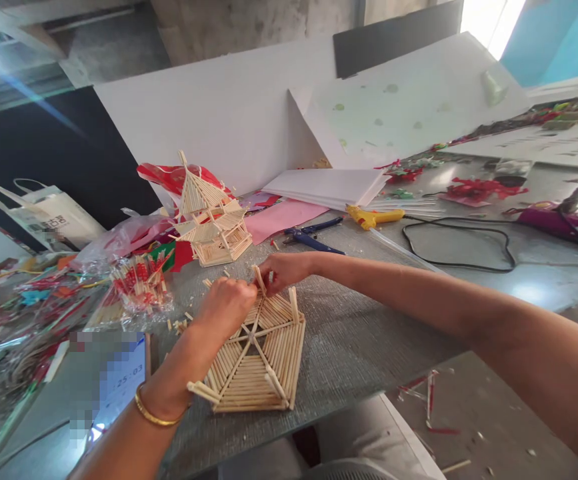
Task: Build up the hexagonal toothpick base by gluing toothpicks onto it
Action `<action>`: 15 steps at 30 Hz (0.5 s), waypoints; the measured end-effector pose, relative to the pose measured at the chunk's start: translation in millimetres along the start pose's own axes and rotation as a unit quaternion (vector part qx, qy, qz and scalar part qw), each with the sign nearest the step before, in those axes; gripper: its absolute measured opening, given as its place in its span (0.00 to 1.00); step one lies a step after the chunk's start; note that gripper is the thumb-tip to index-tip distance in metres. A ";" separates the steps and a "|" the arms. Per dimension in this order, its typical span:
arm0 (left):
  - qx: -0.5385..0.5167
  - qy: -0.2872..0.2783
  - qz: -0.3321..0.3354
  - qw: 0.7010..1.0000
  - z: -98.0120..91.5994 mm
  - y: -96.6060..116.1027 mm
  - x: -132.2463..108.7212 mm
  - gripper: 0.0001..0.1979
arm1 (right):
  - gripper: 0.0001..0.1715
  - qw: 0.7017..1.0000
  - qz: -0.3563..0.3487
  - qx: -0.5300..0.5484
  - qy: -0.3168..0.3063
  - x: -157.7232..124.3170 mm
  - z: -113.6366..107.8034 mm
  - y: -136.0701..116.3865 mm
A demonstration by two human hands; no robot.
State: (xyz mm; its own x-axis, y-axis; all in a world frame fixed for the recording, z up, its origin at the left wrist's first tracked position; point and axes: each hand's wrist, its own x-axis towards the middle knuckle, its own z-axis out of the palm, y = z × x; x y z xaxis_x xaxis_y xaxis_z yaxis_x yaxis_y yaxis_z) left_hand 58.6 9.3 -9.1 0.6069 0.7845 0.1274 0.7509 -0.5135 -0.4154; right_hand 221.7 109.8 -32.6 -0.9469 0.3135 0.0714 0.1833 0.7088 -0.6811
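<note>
A flat hexagonal panel of wooden sticks [253, 383] lies on the table in front of me, with spokes meeting at its middle. Short sticks stand up or lean at several of its corners. At the far corner, a short wooden stick [259, 278] is pinched in the fingers of my right hand [289, 270]. Close beside it, my left hand [229, 303] is closed over the panel's far left edge; its fingertips are hidden, so whatever it grips does not show. Behind both hands stands a stick pagoda model [213, 230] with tiered roofs.
Blue-handled pliers [313, 239] and a yellow glue gun [376, 217] with a black cord lie behind my right arm. At left are bundled red-and-wood sticks [141, 283] and a phone-like screen [123, 377]. White boards [329, 187] lie at the back.
</note>
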 end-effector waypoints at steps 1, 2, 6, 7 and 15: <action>-0.003 -0.002 -0.004 1.000 -0.2 0.7 -0.3 0.13 | 0.14 1.000 -0.001 -0.003 0.001 0.2 0.2 0.4; -0.006 -0.004 -0.009 1.000 -0.6 1.4 -0.5 0.13 | 0.14 1.000 -0.002 -0.005 0.002 0.3 0.3 0.8; -0.011 -0.004 -0.027 1.000 -1.8 3.2 -2.6 0.13 | 0.13 1.000 -0.003 -0.013 0.001 0.8 0.5 1.8; -0.011 -0.003 -0.030 0.999 -1.8 3.1 -3.6 0.13 | 0.13 1.000 -0.003 -0.013 0.001 0.8 0.4 2.1; -0.044 0.036 -0.063 0.996 -1.8 -4.5 -12.8 0.10 | 0.14 1.000 0.009 0.003 0.004 1.5 1.8 4.3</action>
State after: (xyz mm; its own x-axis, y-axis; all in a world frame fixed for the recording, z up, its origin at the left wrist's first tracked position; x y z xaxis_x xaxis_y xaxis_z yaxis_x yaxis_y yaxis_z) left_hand 47.9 0.9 -7.2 0.5206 0.8198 0.2386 0.8405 -0.4430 -0.3119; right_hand 220.6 112.1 -36.7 -0.9414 0.3308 0.0654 0.1979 0.6989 -0.6873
